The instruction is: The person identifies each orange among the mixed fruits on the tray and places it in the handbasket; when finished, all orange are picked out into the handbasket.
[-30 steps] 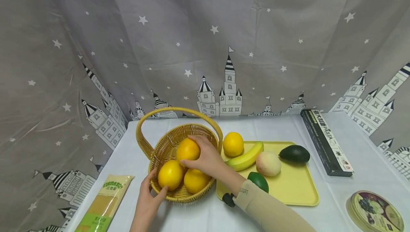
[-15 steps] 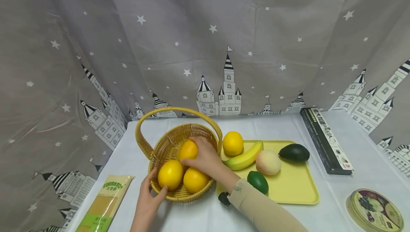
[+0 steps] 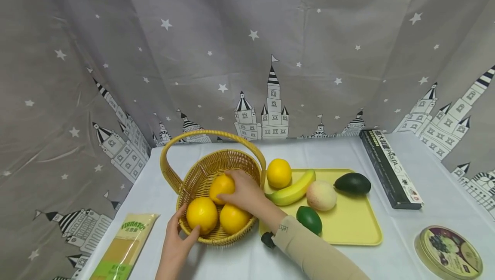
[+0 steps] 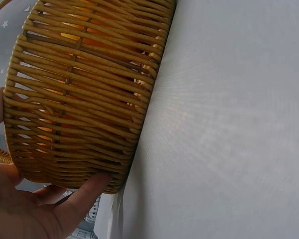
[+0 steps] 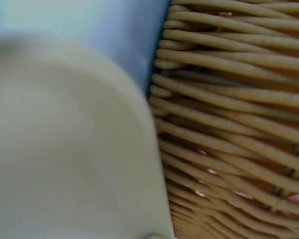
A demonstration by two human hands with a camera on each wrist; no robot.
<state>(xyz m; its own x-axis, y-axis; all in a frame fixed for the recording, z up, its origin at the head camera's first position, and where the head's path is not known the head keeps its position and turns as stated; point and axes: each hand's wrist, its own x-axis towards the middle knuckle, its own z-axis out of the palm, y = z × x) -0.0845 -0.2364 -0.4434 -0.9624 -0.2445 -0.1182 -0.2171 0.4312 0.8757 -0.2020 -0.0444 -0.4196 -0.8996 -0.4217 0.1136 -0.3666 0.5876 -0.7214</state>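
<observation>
A yellow wicker basket point(image 3: 241, 159) with a tall arched handle stands on the white table, tilted in the head view. My left hand point(image 3: 175, 239) holds its near left side; in the left wrist view the thumb and fingers point(image 4: 87, 194) spread around the woven wall. Inside, my right hand point(image 3: 247, 192) grips an orange point(image 3: 221, 188) from its right side. Two more oranges sit in front of it, one at left point(image 3: 202, 215) and one at right point(image 3: 234, 219). The right wrist view shows only the basket's weave point(image 5: 229, 109) beside a blurred pale shape; that hand is hidden there.
Right of the basket, a yellow tray point(image 3: 359, 224) bears a banana point(image 3: 294, 190), a peach point(image 3: 322, 195), a dark avocado point(image 3: 352, 184) and a green fruit point(image 3: 309, 220). Another orange point(image 3: 279, 173) is at its back left corner. Pasta box point(image 3: 392, 170), round tin point(image 3: 450, 252) and noodle packet point(image 3: 125, 245) lie around.
My right hand has lowered the orange deeper into the basket, and it now rests close behind the other two. My left hand keeps its hold on the basket. The head view has shifted slightly.
</observation>
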